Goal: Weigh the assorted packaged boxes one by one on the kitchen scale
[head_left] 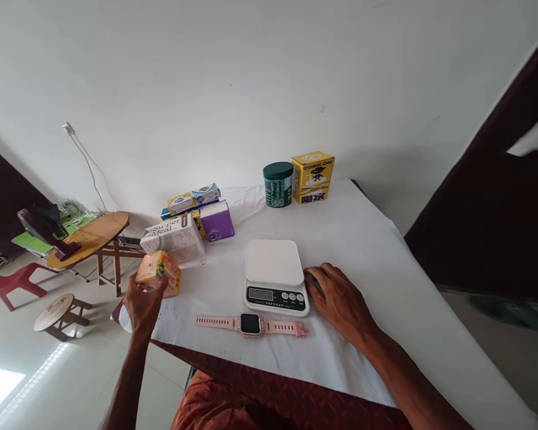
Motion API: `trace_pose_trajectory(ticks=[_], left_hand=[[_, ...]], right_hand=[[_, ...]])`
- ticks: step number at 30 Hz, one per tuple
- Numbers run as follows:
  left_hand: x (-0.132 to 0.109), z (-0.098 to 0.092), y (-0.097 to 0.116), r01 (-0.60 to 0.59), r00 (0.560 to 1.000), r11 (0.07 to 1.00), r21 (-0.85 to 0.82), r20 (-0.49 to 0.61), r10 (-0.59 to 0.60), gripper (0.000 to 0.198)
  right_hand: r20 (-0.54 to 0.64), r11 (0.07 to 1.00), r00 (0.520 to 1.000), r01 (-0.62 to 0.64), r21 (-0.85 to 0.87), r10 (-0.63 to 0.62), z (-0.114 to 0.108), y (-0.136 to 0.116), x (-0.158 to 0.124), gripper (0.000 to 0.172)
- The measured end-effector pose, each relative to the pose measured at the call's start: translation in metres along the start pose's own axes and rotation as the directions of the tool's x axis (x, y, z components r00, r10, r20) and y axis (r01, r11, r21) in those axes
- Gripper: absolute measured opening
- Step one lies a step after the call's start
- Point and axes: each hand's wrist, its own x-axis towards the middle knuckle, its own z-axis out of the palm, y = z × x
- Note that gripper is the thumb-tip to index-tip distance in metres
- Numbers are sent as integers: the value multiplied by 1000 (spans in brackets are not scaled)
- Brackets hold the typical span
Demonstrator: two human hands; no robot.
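My left hand (143,301) grips an orange packet (171,273) with a green and red print, at the left side of the white-covered table. Just behind the packet lies a white "Super Meal" box (182,242). A white kitchen scale (274,263) with a bare platform and a dark display is in the middle. Beside its right edge my right hand (338,298) rests on the cloth, its fingers bent and fingertips partly hidden; whether it holds anything is unclear. In front of the scale lies a pink-strapped watch (250,324).
A green canister (278,186) and a yellow box (312,179) stand near the wall. At the back left are a purple box (217,221) and small boxes (192,198). Beyond the left edge are a wooden table (101,230), a stool (54,312) and a red chair (20,283).
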Motion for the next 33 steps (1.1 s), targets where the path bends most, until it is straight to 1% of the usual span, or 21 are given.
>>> trace_pose_trajectory(ticks=[2,4,6,9,11,14,17,19,22,25,27,30,32,33], left_hand=[[-4,-8,-3,40,999,998,-42,16,-39,54],[-13,-14,1,74,997,992,-103,46,-69,50],[-27,-18,13,78,994,977,-200,88,-62,49],[-47,-18,42,58,987,916,-398,162,7,56],[-58,-12,64,53,971,860,-507,229,75,64],[-72,5,96,23,921,796,-604,322,218,70],[-84,28,124,-58,863,762,-645,352,363,66],[-90,43,137,-120,826,759,-640,359,434,63],[-95,60,147,-187,784,765,-616,376,494,60],[-95,68,150,-218,768,765,-606,377,518,60],[-94,69,152,-239,751,764,-599,384,536,59],[-92,68,154,-267,711,757,-596,408,572,57],[-91,67,152,-267,684,749,-606,428,590,62],[-90,67,150,-268,674,746,-610,434,597,68]], right_hand=[[16,1000,1000,-18,-7,18,-1,-2,1,17],[26,999,999,-34,-11,34,-3,-4,1,17],[34,999,998,-51,-11,51,-4,-6,1,17],[37,997,996,-83,-9,83,-7,-9,1,18],[38,996,995,-92,-8,92,-8,-10,0,19],[39,996,995,-94,1,94,-8,-10,0,19],[42,995,994,-103,4,103,-8,-10,0,19],[52,994,992,-111,-2,111,-8,-9,0,19],[71,992,989,-126,-14,127,-8,-9,1,18],[71,991,989,-129,-15,130,-8,-9,1,16],[67,993,990,-120,-14,120,-8,-9,1,16],[60,994,992,-107,-21,108,-8,-9,1,16],[58,994,992,-111,-24,112,-8,-9,2,16],[62,993,991,-114,-23,115,-8,-9,2,16]])
